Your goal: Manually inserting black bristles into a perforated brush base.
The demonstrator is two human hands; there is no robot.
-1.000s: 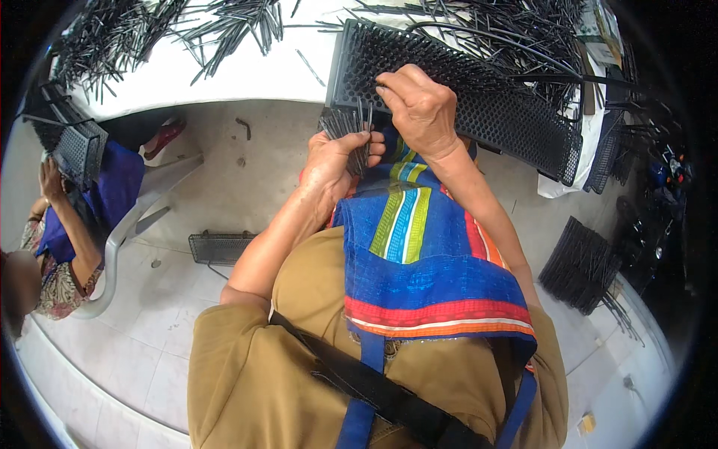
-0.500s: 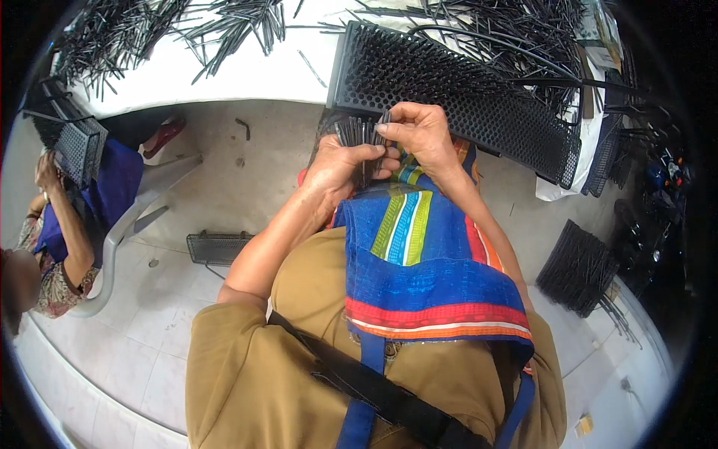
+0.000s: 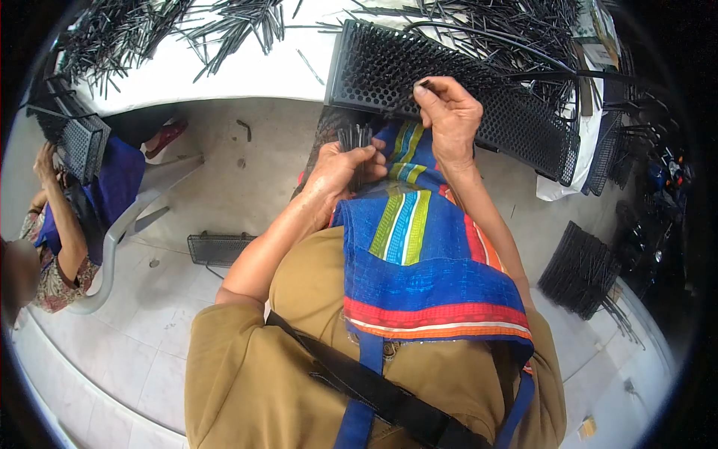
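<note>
My left hand [image 3: 342, 166] is closed round an upright bundle of thin black sticks [image 3: 354, 138], held over my lap just in front of the table edge. Up and to the right, my right hand [image 3: 453, 120] pinches a short dark stick [image 3: 424, 84] between thumb and fingers. It is over the near side of a long black perforated tray [image 3: 357, 96], whose holes are packed with upright black sticks across the far and middle part. Whether the pinched stick touches a hole, I cannot tell. A striped blue apron [image 3: 434, 288] covers my lap.
Loose piles of black sticks [image 3: 238, 34] lie on the white table [image 3: 299, 67]. A co-worker [image 3: 67, 224] sits at the left beside another perforated tray [image 3: 81, 146]. On the floor are a black mesh tray [image 3: 217, 248] and, at right, a block of dark sticks [image 3: 580, 269].
My right hand has left the bundle and moved up and right to the tray, with a stick in its fingertips. My left hand stays nearly in place with the bundle.
</note>
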